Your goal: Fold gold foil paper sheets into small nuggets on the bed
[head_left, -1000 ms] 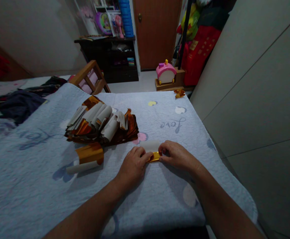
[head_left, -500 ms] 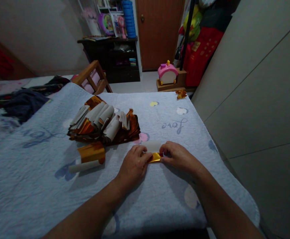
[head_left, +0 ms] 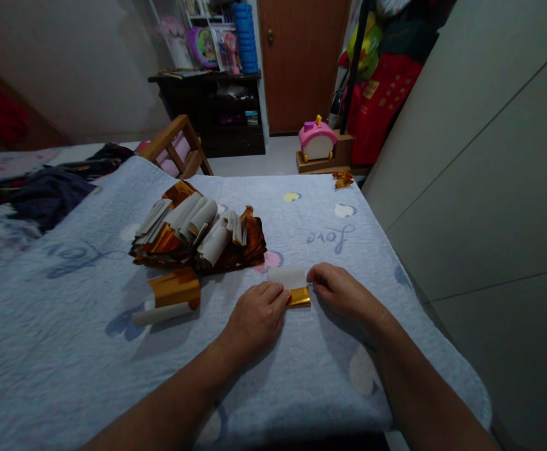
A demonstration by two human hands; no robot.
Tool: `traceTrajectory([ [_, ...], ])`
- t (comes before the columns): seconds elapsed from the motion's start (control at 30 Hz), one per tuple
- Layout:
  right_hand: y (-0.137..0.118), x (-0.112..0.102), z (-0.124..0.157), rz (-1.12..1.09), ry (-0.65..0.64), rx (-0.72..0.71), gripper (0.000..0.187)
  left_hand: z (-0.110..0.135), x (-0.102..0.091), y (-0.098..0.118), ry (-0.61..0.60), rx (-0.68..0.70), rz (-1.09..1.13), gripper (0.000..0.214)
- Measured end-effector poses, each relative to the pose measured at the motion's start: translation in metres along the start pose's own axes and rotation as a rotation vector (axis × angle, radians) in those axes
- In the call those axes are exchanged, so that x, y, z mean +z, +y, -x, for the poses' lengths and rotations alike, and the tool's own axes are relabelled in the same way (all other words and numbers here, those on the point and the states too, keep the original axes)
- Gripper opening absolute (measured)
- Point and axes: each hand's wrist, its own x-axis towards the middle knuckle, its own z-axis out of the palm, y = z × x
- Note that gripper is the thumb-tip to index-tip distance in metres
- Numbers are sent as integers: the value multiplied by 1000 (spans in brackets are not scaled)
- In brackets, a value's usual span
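Observation:
A small sheet of gold foil paper (head_left: 294, 287), white side up with its near edge folded over to show gold, lies on the pale blue quilt (head_left: 301, 369). My left hand (head_left: 254, 319) presses on the sheet's left end with curled fingers. My right hand (head_left: 341, 291) pinches the fold's right end. A heap of folded gold and white papers (head_left: 198, 235) lies behind and to the left. A single curled gold sheet (head_left: 172, 294) rests just in front of that heap.
The quilt's right edge drops off beside a grey wardrobe (head_left: 480, 156). Dark clothes (head_left: 42, 188) lie at the far left. A wooden chair (head_left: 177, 147), a pink toy house (head_left: 317, 139) and a gold folded piece (head_left: 343, 179) stand beyond the far edge.
My right hand has slid a little to the right along the fold, so more of the gold edge and white sheet shows. The left hand stays pressed in place.

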Motion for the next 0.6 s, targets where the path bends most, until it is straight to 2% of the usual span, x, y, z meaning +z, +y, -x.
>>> traceTrajectory([
  [0.13,1,2,3,56,-32,-87,27,0,-9,4,-53,-31,43,20],
  [0.23,1,2,4,70,-33,-100,27,0,-10,4,-60,-33,45,19],
  [0.6,-15,-3,-1,53,-35,51,16,-2,-1,1,-20,9,-92,17],
])
